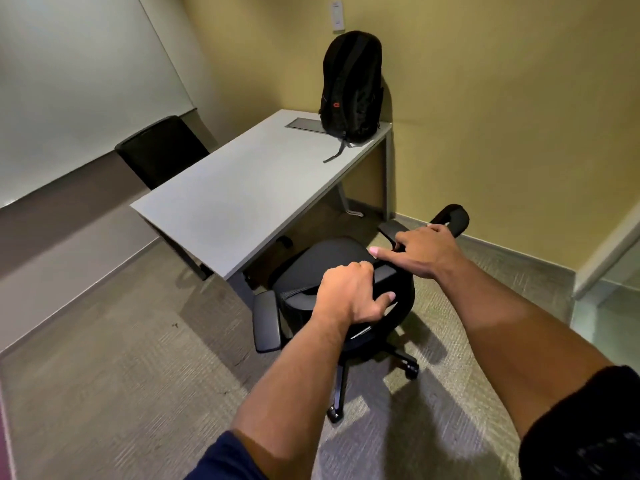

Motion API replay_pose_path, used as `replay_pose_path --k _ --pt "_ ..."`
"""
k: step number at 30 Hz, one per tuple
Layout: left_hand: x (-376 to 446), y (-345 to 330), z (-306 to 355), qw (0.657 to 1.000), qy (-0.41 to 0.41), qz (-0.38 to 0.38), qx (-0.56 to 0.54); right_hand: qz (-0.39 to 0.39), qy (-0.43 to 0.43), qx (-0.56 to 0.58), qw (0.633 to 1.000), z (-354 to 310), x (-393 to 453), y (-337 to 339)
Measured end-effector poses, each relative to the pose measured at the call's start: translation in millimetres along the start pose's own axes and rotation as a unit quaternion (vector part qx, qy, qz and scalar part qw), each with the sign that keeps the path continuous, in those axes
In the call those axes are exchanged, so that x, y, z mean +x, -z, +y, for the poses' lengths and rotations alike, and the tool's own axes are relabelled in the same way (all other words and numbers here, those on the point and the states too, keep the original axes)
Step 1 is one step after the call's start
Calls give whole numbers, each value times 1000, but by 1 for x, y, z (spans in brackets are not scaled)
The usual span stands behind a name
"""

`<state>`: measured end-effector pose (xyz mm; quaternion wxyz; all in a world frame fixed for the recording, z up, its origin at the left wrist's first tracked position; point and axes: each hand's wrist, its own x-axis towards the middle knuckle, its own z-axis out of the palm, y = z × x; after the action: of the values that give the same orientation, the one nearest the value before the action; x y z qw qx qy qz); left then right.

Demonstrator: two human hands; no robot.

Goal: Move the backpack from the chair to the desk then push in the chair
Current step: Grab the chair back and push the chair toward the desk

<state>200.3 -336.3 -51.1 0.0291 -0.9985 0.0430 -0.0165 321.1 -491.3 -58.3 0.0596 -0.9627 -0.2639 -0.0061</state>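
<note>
Black fabric backpack (351,88) upright on far right corner of grey rectangular desk (242,199). Left hand (349,294) and right hand (424,249) both clasp black wheeled office chair (322,268) backrest. Push-in step underway; next, roll it straight under.

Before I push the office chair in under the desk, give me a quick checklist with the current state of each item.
1. Backpack off the chair, upright on the desk: ok.
2. Left hand gripping the office chair backrest: ok.
3. Right hand on the backrest top: ok.
4. Chair seat lined up with the desk opening: ok, already partly under.
5. Armrests clear the desk edge: cannot tell.
6. Floor under the desk free of obstacles: cannot tell.
</note>
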Motion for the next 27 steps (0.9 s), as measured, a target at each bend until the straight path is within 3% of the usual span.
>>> replay_pose_path --k 6,10,20,27 --pt "43 -12 8 1000 11 18 6 17 7 -12 1000 32 29 -2" --pt "70 -17 3 998 42 23 -46 8 0 -12 1000 45 46 2" --pt "106 -19 -48 988 105 -21 -108 -36 94 -35 994 31 93 -8" --pt "146 -28 -84 990 95 -54 -88 -31 83 -9 996 25 127 -19"
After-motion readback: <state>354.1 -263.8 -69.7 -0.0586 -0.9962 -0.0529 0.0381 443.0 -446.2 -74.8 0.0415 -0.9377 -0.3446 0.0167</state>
